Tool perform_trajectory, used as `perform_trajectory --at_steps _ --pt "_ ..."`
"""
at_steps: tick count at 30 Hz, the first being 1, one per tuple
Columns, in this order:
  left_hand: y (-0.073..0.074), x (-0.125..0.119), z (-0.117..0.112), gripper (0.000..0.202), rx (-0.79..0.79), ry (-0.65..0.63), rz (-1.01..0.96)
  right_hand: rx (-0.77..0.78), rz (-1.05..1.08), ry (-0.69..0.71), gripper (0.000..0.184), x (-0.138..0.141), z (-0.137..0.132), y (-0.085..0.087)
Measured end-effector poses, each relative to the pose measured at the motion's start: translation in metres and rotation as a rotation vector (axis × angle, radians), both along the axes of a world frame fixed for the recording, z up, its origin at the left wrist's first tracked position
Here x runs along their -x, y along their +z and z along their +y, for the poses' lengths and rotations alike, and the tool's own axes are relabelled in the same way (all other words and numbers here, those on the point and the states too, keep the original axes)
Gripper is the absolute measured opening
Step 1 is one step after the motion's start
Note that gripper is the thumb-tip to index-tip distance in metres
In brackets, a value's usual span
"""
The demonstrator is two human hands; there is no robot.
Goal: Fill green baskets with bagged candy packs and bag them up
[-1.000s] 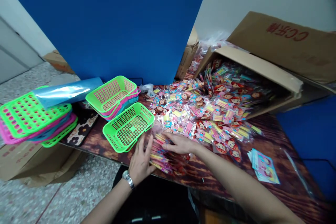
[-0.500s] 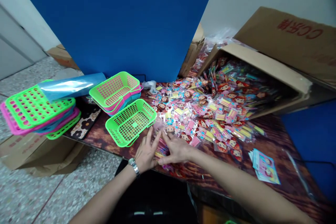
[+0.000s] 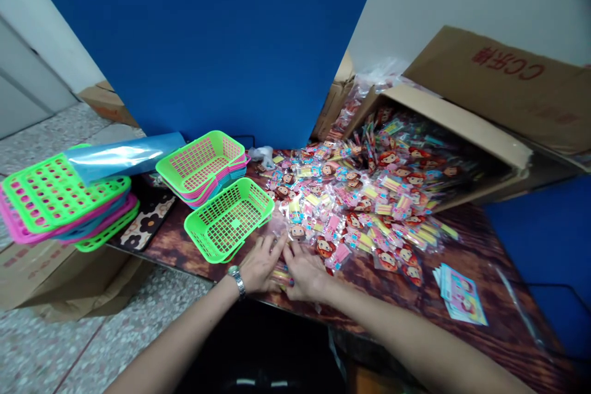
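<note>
My left hand (image 3: pixel 262 265), with a metal watch on its wrist, and my right hand (image 3: pixel 305 271) meet at the table's front edge. Between them they clasp a bunch of small clear packets (image 3: pixel 281 275) with coloured sticks inside; my fingers hide most of it. Just beyond my fingertips spreads a heap of similar loose packets (image 3: pixel 332 197), printed with a red-haired cartoon figure and showing yellow or pink sticks. To the left of my hands lies a green plastic basket (image 3: pixel 228 220) with nothing visible inside, against a stack of green, pink and blue baskets (image 3: pixel 203 166).
An open carton (image 3: pixel 462 114) lies on its side at the right, packets spilling out. Printed cards (image 3: pixel 462 295) rest on the right of the wood-patterned table (image 3: pixel 369 289). Perforated plastic lids (image 3: pixel 64 191) and a roll of blue film (image 3: pixel 124 157) occupy the left end. A blue panel (image 3: pixel 207 43) stands behind.
My hands have drawn closer together around the bunch of packets, covering more of it. The camera view has shifted slightly. The baskets and the heap stay in place.
</note>
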State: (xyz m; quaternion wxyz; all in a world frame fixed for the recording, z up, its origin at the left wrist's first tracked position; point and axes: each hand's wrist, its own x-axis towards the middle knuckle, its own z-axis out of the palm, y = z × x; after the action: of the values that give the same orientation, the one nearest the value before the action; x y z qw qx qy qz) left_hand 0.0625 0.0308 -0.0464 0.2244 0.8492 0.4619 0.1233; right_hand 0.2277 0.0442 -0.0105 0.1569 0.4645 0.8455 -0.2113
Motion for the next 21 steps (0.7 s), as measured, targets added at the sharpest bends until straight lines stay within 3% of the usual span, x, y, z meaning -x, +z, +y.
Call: perform_trajectory --at_steps 3,9,13,17,21 --pt "-0.001 0.004 0.0 0.114 0.0 -0.04 0.003 0.031 0.003 0.044 0.103 -0.003 0.003 0.002" --pt "-0.005 -0.003 -0.006 0.105 -0.001 0.051 0.07 0.179 -0.009 0.005 0.128 0.008 0.002 0.01" --pt "-0.004 -0.004 -0.005 0.103 0.001 0.017 0.031 0.117 -0.047 -0.009 0.123 0.015 -0.001 0.007" --pt "-0.004 0.01 -0.006 0.106 0.125 0.035 -0.199 0.02 -0.006 0.006 0.109 0.01 0.004 0.005" --pt "-0.011 0.02 -0.016 0.105 0.326 0.165 -0.512 0.062 0.01 0.027 0.114 0.006 0.011 0.007"
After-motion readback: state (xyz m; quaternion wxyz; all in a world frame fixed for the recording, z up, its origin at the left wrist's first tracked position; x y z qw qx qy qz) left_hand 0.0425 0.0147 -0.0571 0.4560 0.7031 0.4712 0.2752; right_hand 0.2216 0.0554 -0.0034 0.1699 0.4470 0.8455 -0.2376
